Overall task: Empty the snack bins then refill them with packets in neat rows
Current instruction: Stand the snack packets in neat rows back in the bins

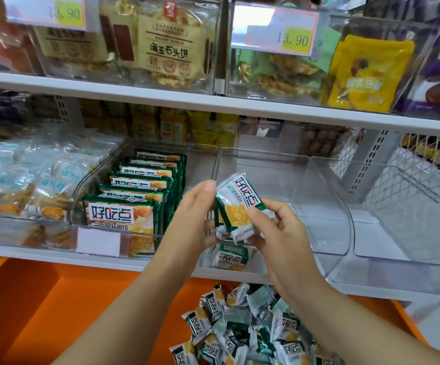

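While we pinch a couple of packets (236, 206) between left hand (197, 214) and right hand (279, 227), over the bin (92, 172) front, one upright row (134, 191) fills its left side. Loose pile (253, 327) lies on the orange ledge (82, 312) below.

Both bare forearms reach up from below, converging at centre. Left grip (197, 214) and right grip (279, 233) pinch a small stack of green-and-white foil snack packets (237, 209), thumbs in front, fingers behind.
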A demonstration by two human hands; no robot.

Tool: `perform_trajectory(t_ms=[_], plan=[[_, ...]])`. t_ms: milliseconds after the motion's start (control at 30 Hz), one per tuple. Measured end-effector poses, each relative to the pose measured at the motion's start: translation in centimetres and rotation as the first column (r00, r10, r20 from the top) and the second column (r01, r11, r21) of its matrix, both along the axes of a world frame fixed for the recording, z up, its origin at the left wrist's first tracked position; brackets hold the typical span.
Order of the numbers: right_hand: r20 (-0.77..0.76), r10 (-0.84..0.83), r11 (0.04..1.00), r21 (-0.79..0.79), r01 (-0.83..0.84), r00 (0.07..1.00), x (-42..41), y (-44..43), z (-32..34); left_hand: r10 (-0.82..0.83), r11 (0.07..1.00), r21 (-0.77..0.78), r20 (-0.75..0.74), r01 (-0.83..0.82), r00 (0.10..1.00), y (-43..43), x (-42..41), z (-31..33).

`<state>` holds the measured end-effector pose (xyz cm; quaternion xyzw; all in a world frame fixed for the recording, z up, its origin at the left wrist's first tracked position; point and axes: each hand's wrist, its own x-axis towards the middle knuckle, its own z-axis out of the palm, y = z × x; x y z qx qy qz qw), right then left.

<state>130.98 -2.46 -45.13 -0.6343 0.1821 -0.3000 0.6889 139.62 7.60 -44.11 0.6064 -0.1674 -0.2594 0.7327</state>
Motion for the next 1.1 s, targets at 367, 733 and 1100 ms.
perform_trajectory(t_ms=[367,733,1100], plan=[[-0.233,0.323,0.923,-0.136,-0.360,0.917,0.7,-3.9,2.7,-0.063,0.997,0.051,0.288,0.050,0.956,0.8,1.0,-0.7],[-0.525,-0.046,0.673,-0.645,-0.362,0.850,7.3,-12.6,-1.0,-0.028,0.926,0.345,0.473,-0.156,0.880,1.2,2.7,-2.1],[-0.690,0.025,0.520,-0.609,-0.599,0.723,11.6,-13.8,-5.1,-0.090,0.907,0.396,0.508,-0.140,0.856,0.8,3.2,-2.9]])
